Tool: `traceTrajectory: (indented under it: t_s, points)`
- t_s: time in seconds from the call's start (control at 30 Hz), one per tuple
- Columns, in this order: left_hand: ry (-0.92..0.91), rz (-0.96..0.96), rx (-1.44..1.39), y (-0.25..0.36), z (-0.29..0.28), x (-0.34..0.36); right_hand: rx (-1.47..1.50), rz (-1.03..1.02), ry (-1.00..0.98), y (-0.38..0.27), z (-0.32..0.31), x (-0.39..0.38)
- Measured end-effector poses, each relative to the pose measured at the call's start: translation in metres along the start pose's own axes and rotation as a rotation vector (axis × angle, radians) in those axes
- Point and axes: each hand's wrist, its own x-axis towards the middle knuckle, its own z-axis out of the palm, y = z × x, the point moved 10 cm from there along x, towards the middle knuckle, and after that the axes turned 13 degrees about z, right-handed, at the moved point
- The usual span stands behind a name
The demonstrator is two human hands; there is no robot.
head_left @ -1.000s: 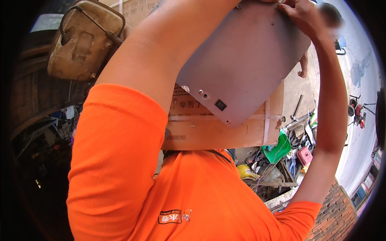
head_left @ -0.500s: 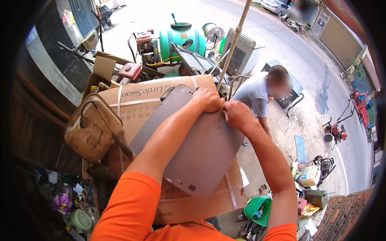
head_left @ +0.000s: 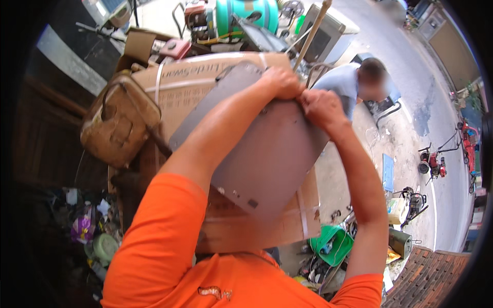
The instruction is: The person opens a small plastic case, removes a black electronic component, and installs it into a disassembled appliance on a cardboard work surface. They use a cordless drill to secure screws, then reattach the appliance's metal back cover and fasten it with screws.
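Note:
A flat grey panel [head_left: 267,149] with small holes near its edges lies slanted across a large cardboard box [head_left: 192,69]. My left hand [head_left: 282,82] is closed at the panel's far right edge, its fingers curled down out of sight. Right beside it, my right hand [head_left: 323,108] is closed at the same edge, thumb and fingers pressed together. The two hands nearly touch. Whatever lies between their fingers is hidden. A rusty brown metal tank [head_left: 118,126] with a hose rests at the box's left side.
A wooden pole [head_left: 313,36] rises just beyond my hands. Another person [head_left: 341,82] bends over at the right. Behind the box are a teal barrel [head_left: 246,18] and an old boxy appliance [head_left: 321,38]. A green bucket [head_left: 331,244] and scattered scrap lie at the lower right.
The view has tipped, so the box, panel and background sit higher in the picture. Both hands stay closed at the panel's far edge. The other person remains bent over.

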Motion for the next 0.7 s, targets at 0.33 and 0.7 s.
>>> traceTrajectory:
  t_s: [0.33,0.7]
  points:
    - [0.026,0.193,0.204,0.025,-0.009,0.016,0.758,-0.295,-0.292,-0.223,-0.043,-0.205]
    - [-0.052,-0.098,-0.065,0.006,-0.007,-0.005,0.329,-0.36,-0.146,-0.292,0.037,-0.234]
